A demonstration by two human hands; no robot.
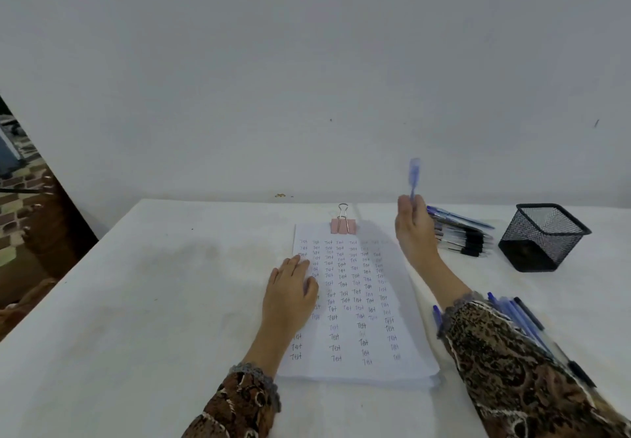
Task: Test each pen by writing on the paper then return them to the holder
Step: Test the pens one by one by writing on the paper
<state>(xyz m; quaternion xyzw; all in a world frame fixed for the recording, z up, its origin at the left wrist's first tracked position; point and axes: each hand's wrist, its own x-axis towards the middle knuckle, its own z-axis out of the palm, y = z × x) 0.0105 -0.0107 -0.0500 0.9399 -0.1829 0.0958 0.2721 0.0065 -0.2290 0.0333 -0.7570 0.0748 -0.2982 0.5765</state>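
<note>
1. I am holding a blue pen (414, 178) in my right hand (415, 229), with the fingers curled round its lower barrel. The hand is raised above the counter (170, 301), right of centre in the frame. The pen is blurring, so I cannot tell which end is up.
2. My left hand (290, 287) is lying flat with straight fingers on the left edge of the paper (362, 301), gripping nothing. A pink binder clip (343, 222) is pinching the top of the stack.
3. Rows of "Test" are filling most of the sheet. The barest gaps seem to be lying low on the page, so I am aiming there.
4. I am planning a light, short stroke while the left hand is pressing the sheet down, so it is not sliding.
5. The black mesh holder (543, 236) is sitting at the right of the frame, well apart from the paper. A pile of pens (461, 236) is lying between it and my right hand, and more pens (522, 321) are lying beside my right sleeve. I am meaning to put this pen in the holder, not on either pile, so tested and untested pens are not getting mixed.
</note>
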